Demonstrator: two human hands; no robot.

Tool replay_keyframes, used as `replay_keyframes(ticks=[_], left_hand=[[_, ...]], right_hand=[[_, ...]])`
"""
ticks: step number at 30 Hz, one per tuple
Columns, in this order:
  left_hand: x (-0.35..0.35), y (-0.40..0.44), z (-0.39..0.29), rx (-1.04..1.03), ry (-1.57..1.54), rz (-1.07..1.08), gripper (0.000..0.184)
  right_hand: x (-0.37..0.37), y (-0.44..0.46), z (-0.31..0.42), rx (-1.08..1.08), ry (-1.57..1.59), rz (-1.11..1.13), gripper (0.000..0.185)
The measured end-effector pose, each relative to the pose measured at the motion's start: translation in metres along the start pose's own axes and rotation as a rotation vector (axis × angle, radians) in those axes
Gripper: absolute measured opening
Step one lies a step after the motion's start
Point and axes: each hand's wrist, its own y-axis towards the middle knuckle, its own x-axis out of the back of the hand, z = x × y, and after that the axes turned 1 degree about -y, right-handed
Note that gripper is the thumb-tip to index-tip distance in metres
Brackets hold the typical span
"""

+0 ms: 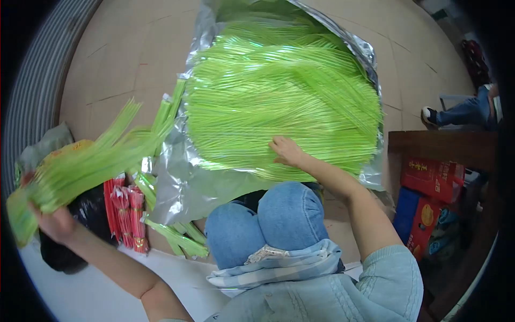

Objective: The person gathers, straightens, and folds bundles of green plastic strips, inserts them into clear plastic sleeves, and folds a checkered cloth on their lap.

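A big pile of long, thin, shiny green plastic strips [284, 96] lies spread on a silver plastic bag [179, 188] in front of my knees. My right hand [288, 152] rests on the near part of this pile, its thumb and fingers apart. Out at the left, my left hand [56, 222] is closed around a loose bundle of the same green strips [91, 166], which is smeared by motion. Below that bundle, several wrapped red bundles [129, 214] lie beside a black plastic bag [86, 225].
Wrapped green bundles [179, 239] lie on the floor left of my knees. A dark wooden table [440, 145] stands at the right, with red boxes [432, 177] under it. Beyond it, a seated person's leg [461, 114] shows. A ribbed grey shutter [45, 59] runs along the left.
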Motion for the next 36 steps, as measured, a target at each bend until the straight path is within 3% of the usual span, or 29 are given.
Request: replay_keyframes(ticks=[1,3,6,9,12,15,16,17,22,25,27,29,31,34,36], left_hand=[[-0.017,-0.007,0.011,0.029,-0.034,-0.001,0.043],[-0.011,-0.008,0.033,0.273,-0.374,0.580,0.042],[-0.039,-0.032,0.059,0.326,-0.385,0.464,0.043],[-0.060,-0.055,0.072,0.332,-0.200,0.210,0.044],[-0.048,-0.066,0.084,0.387,-0.267,0.348,0.043],[-0.042,-0.077,0.093,0.440,-0.319,0.143,0.043],[-0.046,-0.080,0.100,0.462,-0.377,0.077,0.043],[-0.042,-0.082,0.107,0.487,-0.462,0.143,0.042],[-0.046,-0.099,0.100,0.487,-0.392,0.259,0.042],[-0.037,-0.101,0.095,0.489,-0.369,0.170,0.041],[-0.032,-0.103,0.093,0.488,-0.326,0.066,0.041],[-0.031,-0.109,0.091,0.491,-0.310,0.033,0.040],[-0.031,-0.116,0.094,0.505,-0.323,0.011,0.041],[-0.048,-0.130,0.109,0.615,-0.227,0.074,0.044],[-0.068,-0.142,0.126,0.787,-0.239,0.079,0.048]], right_hand=[[-0.002,0.011,0.007,0.090,-0.029,-0.004,0.049],[-0.004,0.035,0.025,0.261,-0.090,-0.018,0.038],[-0.039,0.073,0.042,0.286,-0.238,-0.189,0.024],[-0.043,0.083,0.029,0.253,-0.310,0.156,0.018],[-0.012,0.077,0.015,0.087,0.064,-0.040,0.015],[0.003,0.070,0.025,0.167,-0.009,0.003,0.021],[-0.024,0.067,0.023,0.202,-0.073,-0.103,0.021],[-0.056,0.062,0.022,0.243,-0.142,-0.210,0.022],[-0.027,0.058,0.017,0.028,-0.035,0.240,0.017],[0.020,0.068,0.009,0.040,-0.030,0.023,0.024],[0.031,0.091,-0.028,-0.220,-0.072,-0.300,0.021],[0.061,0.111,-0.060,-0.438,0.259,-0.690,0.027],[0.081,0.120,-0.102,-0.425,-0.414,-0.447,0.042],[0.107,0.137,-0.117,-0.486,-0.556,-0.435,0.049],[0.099,0.144,-0.120,-0.349,-0.577,-0.412,0.045]])
